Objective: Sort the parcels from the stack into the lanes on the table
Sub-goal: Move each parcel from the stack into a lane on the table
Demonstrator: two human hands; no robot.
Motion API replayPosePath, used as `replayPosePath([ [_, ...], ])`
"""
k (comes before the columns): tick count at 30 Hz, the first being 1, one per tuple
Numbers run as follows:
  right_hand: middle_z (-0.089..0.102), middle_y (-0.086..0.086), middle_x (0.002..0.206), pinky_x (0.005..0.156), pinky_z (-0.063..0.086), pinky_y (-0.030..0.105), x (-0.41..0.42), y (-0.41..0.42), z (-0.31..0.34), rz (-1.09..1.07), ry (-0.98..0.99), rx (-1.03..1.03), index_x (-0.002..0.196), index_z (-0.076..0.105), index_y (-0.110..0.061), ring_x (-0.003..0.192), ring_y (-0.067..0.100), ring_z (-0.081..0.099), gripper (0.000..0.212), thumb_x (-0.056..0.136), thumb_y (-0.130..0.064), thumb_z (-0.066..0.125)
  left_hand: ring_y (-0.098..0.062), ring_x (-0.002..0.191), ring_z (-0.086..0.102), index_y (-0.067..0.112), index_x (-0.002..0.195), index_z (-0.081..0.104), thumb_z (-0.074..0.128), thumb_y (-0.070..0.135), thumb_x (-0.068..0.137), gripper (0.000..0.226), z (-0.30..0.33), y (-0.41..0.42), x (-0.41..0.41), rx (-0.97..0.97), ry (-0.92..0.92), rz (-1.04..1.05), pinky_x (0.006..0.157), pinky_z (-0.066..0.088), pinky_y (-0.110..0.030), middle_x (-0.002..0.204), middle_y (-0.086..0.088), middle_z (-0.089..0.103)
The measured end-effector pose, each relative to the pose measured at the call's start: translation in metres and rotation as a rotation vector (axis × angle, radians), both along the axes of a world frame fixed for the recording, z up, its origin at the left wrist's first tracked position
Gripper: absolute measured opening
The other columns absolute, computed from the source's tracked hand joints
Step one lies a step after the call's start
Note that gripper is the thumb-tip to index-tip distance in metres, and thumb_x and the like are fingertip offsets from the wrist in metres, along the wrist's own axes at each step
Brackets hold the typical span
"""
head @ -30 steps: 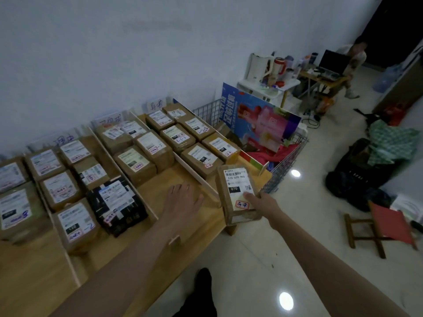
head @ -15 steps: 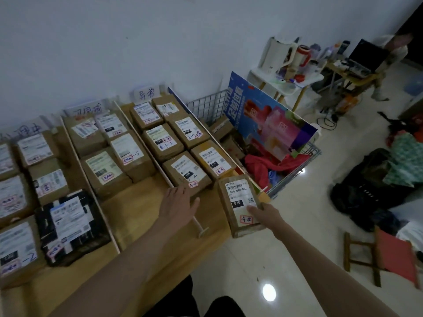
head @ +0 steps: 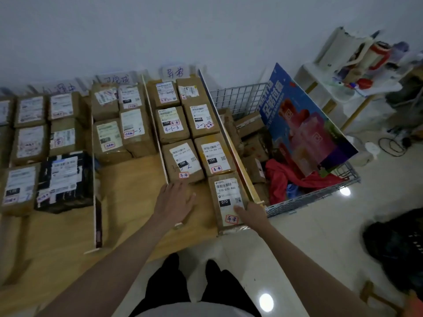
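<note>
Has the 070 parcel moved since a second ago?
Yes. The 070 parcel, gripped by the right hand, went from beyond the table's corner into the rightmost lane, behind the 15H parcel.

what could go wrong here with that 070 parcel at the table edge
1. The 070 parcel lies at the near end of the rightmost lane, its near end at or past the table edge; it might tip to the floor once the right hand lets go.
2. Pushed crooked, it could knock the thin divider beside the wire basket.
3. The left hand lies flat in the lane, where a sliding parcel could catch it.
</note>
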State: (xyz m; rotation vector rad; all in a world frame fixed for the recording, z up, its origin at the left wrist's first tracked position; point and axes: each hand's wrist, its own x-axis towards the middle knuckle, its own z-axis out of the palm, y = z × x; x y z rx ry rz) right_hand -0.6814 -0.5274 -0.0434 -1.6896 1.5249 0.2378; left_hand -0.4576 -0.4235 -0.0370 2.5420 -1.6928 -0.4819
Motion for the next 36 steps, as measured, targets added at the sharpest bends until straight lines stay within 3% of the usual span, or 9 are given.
replayPosePath([
  [3, 0.069, 0.014, 0.112, 0.074, 0.043, 0.025, 0.0, -0.004, -0.002, 0.089, 0.047, -0.026, 0.114, 0.065, 0.001, 0.104, 0.027, 0.066, 0.044, 0.102, -0.038, 0.049, -0.026, 0.115, 0.056, 0.017, 0.128, 0.055, 0.043, 0.045, 0.097, 0.044, -0.001, 0.008, -0.018, 0.012, -0.013, 0.062, 0.106, 0.036, -0.038, 0.127, -0.004, 0.058],
  [7, 0.069, 0.014, 0.108, 0.086, 0.054, 0.036, 0.003, -0.005, -0.016, 0.116, 0.032, -0.07, 0.11, 0.067, -0.004, 0.098, 0.027, 0.066, 0.045, 0.099, -0.044, 0.05, -0.029, 0.108, 0.059, 0.013, 0.125, 0.058, 0.044, 0.047, 0.097, 0.047, -0.004, 0.02, -0.034, 0.031, -0.036, 0.142, 0.101, 0.04, -0.039, 0.123, -0.007, 0.06],
  [10, 0.061, 0.013, 0.117, 0.088, 0.052, 0.036, 0.006, -0.002, -0.017, 0.12, 0.038, -0.085, 0.114, 0.065, -0.004, 0.102, 0.028, 0.063, 0.045, 0.099, -0.043, 0.049, -0.029, 0.112, 0.057, 0.011, 0.119, 0.058, 0.042, 0.045, 0.098, 0.044, -0.007, 0.027, -0.042, 0.048, -0.02, 0.172, 0.105, 0.037, -0.04, 0.121, -0.008, 0.059],
  [15, 0.039, 0.015, 0.13, 0.086, 0.047, 0.033, 0.005, 0.002, -0.021, 0.134, 0.041, -0.122, 0.122, 0.055, 0.001, 0.108, 0.029, 0.057, 0.045, 0.1, -0.038, 0.05, -0.029, 0.121, 0.052, 0.013, 0.129, 0.055, 0.044, 0.045, 0.098, 0.046, -0.016, 0.034, -0.05, 0.076, -0.022, 0.188, 0.11, 0.032, -0.039, 0.131, -0.007, 0.056],
  [21, 0.041, 0.019, 0.128, 0.096, 0.049, 0.046, 0.002, 0.006, -0.02, 0.24, 0.059, -0.215, 0.124, 0.049, 0.002, 0.114, 0.033, 0.053, 0.036, 0.1, -0.025, 0.051, -0.025, 0.119, 0.054, 0.013, 0.127, 0.055, 0.046, 0.044, 0.096, 0.045, -0.022, 0.029, -0.065, 0.051, -0.011, 0.135, 0.111, 0.031, -0.038, 0.128, -0.005, 0.057],
  [27, 0.042, 0.012, 0.131, 0.095, 0.052, 0.038, 0.0, 0.004, -0.017, 0.258, 0.065, -0.301, 0.129, 0.042, -0.005, 0.118, 0.028, 0.054, 0.036, 0.099, -0.02, 0.053, -0.023, 0.131, 0.043, 0.016, 0.144, 0.04, 0.051, 0.053, 0.092, 0.065, -0.028, 0.014, -0.084, 0.087, 0.071, 0.07, 0.114, 0.028, -0.036, 0.143, -0.002, 0.047],
  [30, 0.041, 0.009, 0.137, 0.098, 0.048, 0.038, -0.008, -0.002, -0.017, 0.326, 0.102, -0.327, 0.132, 0.044, -0.008, 0.126, 0.026, 0.045, 0.046, 0.094, -0.026, 0.063, -0.022, 0.137, 0.038, 0.017, 0.15, 0.029, 0.061, 0.062, 0.083, 0.087, -0.03, 0.005, -0.098, 0.116, 0.106, 0.047, 0.114, 0.03, -0.038, 0.151, 0.0, 0.039],
  [32, 0.042, 0.008, 0.137, 0.103, 0.044, 0.038, -0.013, -0.005, -0.016, 0.485, 0.178, -0.361, 0.135, 0.044, -0.009, 0.129, 0.026, 0.04, 0.059, 0.089, -0.039, 0.068, -0.023, 0.139, 0.034, 0.014, 0.154, 0.021, 0.065, 0.065, 0.079, 0.1, -0.032, 0.0, -0.107, 0.13, 0.143, 0.052, 0.115, 0.027, -0.039, 0.155, -0.001, 0.032],
  [36, 0.046, 0.007, 0.135, 0.109, 0.034, 0.039, -0.017, -0.013, -0.017, 0.696, 0.296, -0.397, 0.139, 0.039, -0.011, 0.129, 0.027, 0.037, 0.082, 0.078, -0.053, 0.074, -0.022, 0.141, 0.032, 0.009, 0.154, 0.014, 0.066, 0.065, 0.079, 0.107, -0.038, -0.005, -0.114, 0.095, 0.136, 0.064, 0.117, 0.024, -0.036, 0.157, -0.004, 0.027],
])
